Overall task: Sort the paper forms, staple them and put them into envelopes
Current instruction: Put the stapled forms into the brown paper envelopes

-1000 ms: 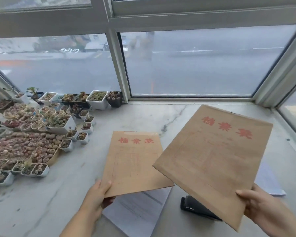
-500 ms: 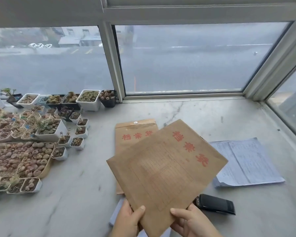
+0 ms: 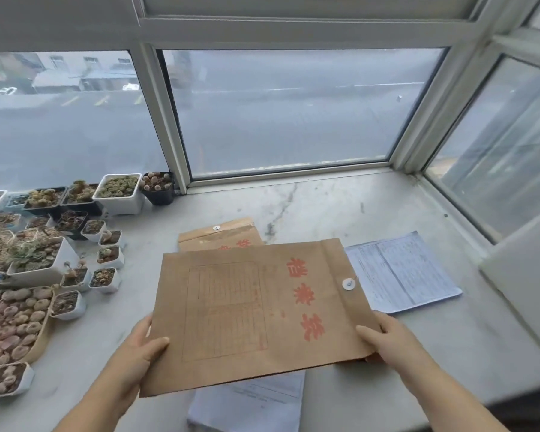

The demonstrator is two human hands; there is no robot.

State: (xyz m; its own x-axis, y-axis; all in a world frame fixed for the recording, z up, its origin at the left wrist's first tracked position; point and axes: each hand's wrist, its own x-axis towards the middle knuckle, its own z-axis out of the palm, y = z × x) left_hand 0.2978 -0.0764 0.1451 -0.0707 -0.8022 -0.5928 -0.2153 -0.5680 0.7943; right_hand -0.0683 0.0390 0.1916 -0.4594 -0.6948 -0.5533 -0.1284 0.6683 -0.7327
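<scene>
I hold a large brown envelope (image 3: 256,310) with red characters above the marble sill, turned sideways with its flap and string button at the right. My left hand (image 3: 141,347) grips its left edge, thumb on top. My right hand (image 3: 384,338) grips its lower right corner, thumb on top. A second brown envelope (image 3: 222,233) lies flat behind it, mostly hidden. Printed paper forms (image 3: 399,272) lie to the right, and another stack of forms (image 3: 253,400) pokes out below the held envelope. The black stapler is hidden.
Many small pots of succulents (image 3: 47,260) crowd the left side of the marble sill (image 3: 325,207). Window frames (image 3: 166,126) close off the back and right. A white panel (image 3: 524,275) juts in at the right edge.
The held envelope has swung from a tilted diagonal to lying sideways, flap to the right. My hands have spread apart to its left edge and right corner. It now covers the stapler.
</scene>
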